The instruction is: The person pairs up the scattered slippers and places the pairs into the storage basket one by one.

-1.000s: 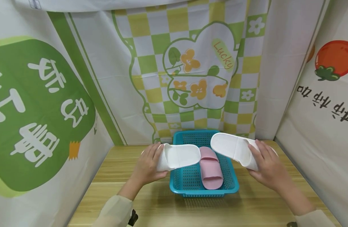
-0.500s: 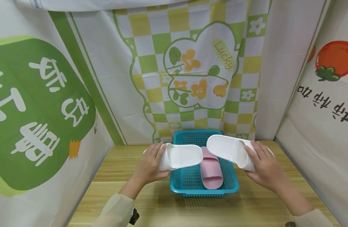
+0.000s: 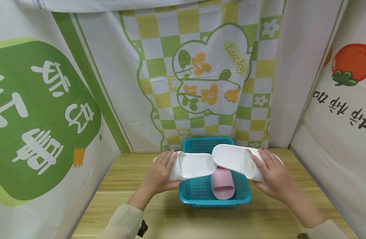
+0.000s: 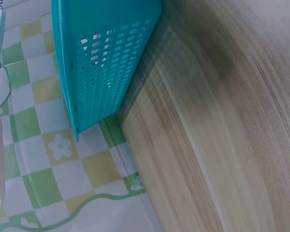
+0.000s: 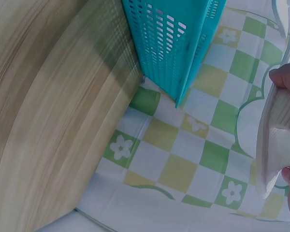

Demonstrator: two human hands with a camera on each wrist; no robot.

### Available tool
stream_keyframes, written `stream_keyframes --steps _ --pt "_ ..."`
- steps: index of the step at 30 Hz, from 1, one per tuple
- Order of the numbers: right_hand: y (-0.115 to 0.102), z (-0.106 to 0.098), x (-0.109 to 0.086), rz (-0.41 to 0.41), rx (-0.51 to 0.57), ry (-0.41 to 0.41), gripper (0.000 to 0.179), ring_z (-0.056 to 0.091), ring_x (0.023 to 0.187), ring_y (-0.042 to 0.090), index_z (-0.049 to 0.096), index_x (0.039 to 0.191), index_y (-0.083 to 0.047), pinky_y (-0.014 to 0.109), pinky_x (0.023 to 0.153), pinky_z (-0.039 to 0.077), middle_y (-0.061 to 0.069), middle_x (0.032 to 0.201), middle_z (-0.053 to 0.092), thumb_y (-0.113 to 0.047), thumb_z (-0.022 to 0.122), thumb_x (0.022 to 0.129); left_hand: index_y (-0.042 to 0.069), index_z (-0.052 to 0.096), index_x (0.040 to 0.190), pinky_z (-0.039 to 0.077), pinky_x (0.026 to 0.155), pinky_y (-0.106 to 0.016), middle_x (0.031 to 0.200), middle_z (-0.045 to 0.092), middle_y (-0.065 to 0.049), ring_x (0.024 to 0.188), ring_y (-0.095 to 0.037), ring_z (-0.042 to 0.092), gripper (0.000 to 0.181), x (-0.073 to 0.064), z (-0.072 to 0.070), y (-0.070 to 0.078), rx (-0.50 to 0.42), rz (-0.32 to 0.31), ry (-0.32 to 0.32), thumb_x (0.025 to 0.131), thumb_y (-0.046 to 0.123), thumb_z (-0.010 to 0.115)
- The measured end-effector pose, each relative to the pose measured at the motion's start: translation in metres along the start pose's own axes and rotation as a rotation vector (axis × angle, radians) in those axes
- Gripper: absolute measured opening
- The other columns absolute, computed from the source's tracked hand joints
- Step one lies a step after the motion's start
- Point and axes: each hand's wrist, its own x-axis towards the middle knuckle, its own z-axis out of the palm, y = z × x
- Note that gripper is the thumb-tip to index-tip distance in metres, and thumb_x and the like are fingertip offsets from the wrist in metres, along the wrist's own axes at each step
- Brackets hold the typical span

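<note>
Above the basket, my left hand (image 3: 160, 174) grips a white slipper (image 3: 198, 165) by its strap, toe end toward the left. My right hand (image 3: 274, 174) holds the other white slipper, the right one (image 3: 230, 157), around its strap as well. Their free ends meet or overlap over the middle of the basket; whether they touch I cannot tell. Below them a pink slipper (image 3: 223, 184) lies in the teal mesh basket (image 3: 214, 201), its far end hidden behind the white pair. In the right wrist view, fingers (image 5: 282, 77) curl over the strap of the white slipper.
The basket stands on a wood-grain table (image 3: 159, 215) near its back edge. Behind it hangs a checked green and yellow cloth (image 3: 159, 69). Printed white cloth walls close in the left (image 3: 81, 166) and right (image 3: 329, 142) sides.
Both hands have brought the white slippers closer together, the right one travelling further, to the left. The pink slipper, unmoved in the basket, is now more covered.
</note>
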Motion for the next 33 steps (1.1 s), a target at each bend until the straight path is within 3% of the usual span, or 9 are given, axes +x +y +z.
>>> stream_keyframes --steps 4,11,19,33 --pt "-0.002 0.001 0.001 -0.008 0.008 -0.009 0.080 0.044 0.119 0.051 0.048 0.138 0.004 0.051 0.108 0.029 0.033 0.134 0.045 -0.035 0.066 0.070 -0.006 0.047 0.135 0.046 0.096 -0.050 0.131 0.052 -0.025 0.116 -0.039 0.052 0.103 0.002 0.001 0.002 -0.003 0.010 0.010 0.058 0.055 0.081" --pt "-0.006 0.003 0.005 -0.029 0.015 -0.002 0.077 0.044 0.119 0.051 0.048 0.139 0.003 0.053 0.107 0.030 0.034 0.134 0.046 -0.038 0.062 0.076 -0.006 0.049 0.134 0.046 0.096 -0.049 0.130 0.053 -0.025 0.115 -0.039 0.053 0.101 0.005 0.001 0.005 0.003 0.019 0.020 0.060 0.055 0.078" --pt "-0.011 0.003 0.008 -0.044 0.002 -0.020 0.094 0.043 0.121 0.051 0.048 0.139 0.003 0.046 0.113 0.021 0.034 0.136 0.044 -0.028 0.080 0.056 -0.006 0.049 0.134 0.046 0.096 -0.049 0.129 0.054 -0.025 0.115 -0.039 0.053 0.099 0.009 0.003 0.008 0.000 0.031 0.029 0.061 0.055 0.075" --pt "-0.020 0.005 0.014 -0.069 -0.011 0.001 0.098 0.046 0.119 0.052 0.050 0.137 0.003 0.046 0.114 0.022 0.035 0.135 0.045 -0.027 0.084 0.050 -0.005 0.049 0.135 0.045 0.097 -0.049 0.130 0.054 -0.026 0.116 -0.039 0.052 0.099 0.015 0.002 0.015 -0.007 0.035 0.010 0.061 0.056 0.075"
